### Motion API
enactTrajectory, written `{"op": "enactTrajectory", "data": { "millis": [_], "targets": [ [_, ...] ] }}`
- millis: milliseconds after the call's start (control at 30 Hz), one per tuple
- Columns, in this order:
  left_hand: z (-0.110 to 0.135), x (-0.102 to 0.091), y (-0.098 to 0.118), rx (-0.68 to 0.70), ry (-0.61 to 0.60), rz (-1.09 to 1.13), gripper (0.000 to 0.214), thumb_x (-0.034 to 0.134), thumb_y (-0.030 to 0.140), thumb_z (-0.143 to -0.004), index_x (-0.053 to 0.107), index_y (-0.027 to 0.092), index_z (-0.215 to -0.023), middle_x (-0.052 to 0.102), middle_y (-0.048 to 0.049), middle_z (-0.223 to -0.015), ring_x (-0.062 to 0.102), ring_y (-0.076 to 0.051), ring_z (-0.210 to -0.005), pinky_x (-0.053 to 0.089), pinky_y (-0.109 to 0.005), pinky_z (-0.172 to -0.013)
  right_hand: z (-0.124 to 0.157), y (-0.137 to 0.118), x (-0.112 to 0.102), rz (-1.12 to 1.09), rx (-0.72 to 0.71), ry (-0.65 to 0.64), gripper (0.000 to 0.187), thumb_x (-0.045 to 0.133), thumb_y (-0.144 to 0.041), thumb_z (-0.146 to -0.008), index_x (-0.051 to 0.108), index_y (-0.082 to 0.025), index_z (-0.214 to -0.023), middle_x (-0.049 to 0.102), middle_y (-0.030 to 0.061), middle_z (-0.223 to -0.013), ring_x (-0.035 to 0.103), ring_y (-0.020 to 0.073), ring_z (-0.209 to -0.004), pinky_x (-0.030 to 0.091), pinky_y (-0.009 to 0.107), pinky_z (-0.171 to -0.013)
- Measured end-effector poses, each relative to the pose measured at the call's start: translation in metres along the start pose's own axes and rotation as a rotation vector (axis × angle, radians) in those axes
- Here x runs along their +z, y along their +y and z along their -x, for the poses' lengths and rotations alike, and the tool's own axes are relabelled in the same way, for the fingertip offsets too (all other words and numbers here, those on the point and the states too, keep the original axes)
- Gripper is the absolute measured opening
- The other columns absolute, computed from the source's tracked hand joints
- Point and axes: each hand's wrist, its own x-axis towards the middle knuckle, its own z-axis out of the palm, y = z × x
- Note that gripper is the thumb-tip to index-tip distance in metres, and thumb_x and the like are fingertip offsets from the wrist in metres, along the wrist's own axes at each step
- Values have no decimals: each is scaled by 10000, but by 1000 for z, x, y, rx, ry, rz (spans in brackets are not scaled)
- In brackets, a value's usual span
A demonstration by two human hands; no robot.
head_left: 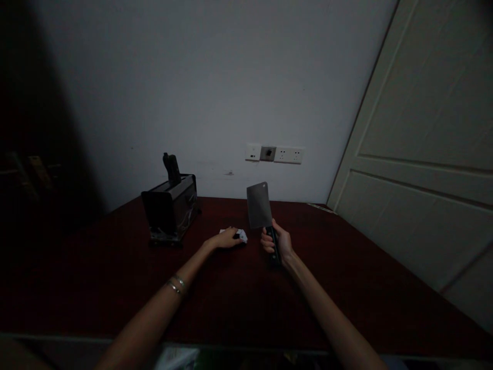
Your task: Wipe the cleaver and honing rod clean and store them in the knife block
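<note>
My right hand [283, 240] is wrapped round the black handle of a cleaver [259, 205]. Its broad grey blade points upward, tilted a little left, above the dark red tabletop [234, 298]. To the left, my left hand [228, 238] is closed over a crumpled white cloth or tissue [242, 236] on the table. A small dark patch shows by the thumb; what it is I cannot make out. Two bracelets circle the left forearm. Left of this hand stands a knife block [169, 208] with dark ends, and black handles [172, 167] stick up from its top.
A pale wall [215, 92] rises behind the table, with a row of sockets and switches [283, 154] low on it. At the right, a cream panelled door [419, 149] borders the table. The left side is very dark.
</note>
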Motion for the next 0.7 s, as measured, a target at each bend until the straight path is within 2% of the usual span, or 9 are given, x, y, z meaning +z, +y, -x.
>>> {"op": "enactTrajectory", "data": {
  "millis": [67, 133, 300, 433, 700],
  "targets": [
    [4, -4, 6, -68, 86, 121, 339, 624, 362, -670, 648, 145, -930, 637, -93, -1075, 561, -234, -1020, 412, -263, -845, -2, 2, 4, 34, -13, 28, 460, 345, -497, -865, 463, -159, -577, 324, -65, -411, 229, 35, -307, 186, 133, -275],
    [8, -9, 11, -152, 196, 241, 273, 546, 347, -727, 659, 129, -849, 661, -100, -1002, 587, -227, -972, 428, -258, -806, -5, 4, 7, 77, -34, 76, 456, 362, -513, -854, 450, -165, -571, 333, -66, -401, 244, 36, -301, 191, 137, -274],
    [21, -17, 24, -292, 304, 445, 409, 340, 348, -828, 582, 115, -596, 658, -112, -667, 634, -170, -598, 470, -243, -574, -19, 14, 11, 232, -147, 237, 464, 391, -557, -819, 439, -174, -560, 353, -67, -363, 280, 47, -274, 218, 158, -261],
    [30, -16, 35, -338, 270, 641, 456, 285, 355, -854, 529, 129, -543, 632, -87, -565, 599, -131, -459, 465, -218, -475, -29, 21, 12, 285, -228, 266, 465, 454, -610, -757, 433, -184, -572, 378, -72, -366, 317, 56, -277, 271, 174, -268],
    [37, -8, 39, -376, 121, 936, 539, 274, 388, -867, 564, 113, -505, 629, -120, -514, 620, -178, -453, 479, -252, -449, -40, 29, 18, 368, -378, 353, 472, 456, -624, -743, 471, -178, -585, 472, -31, -395, 468, 106, -319, 356, 211, -317]
  ]
}}
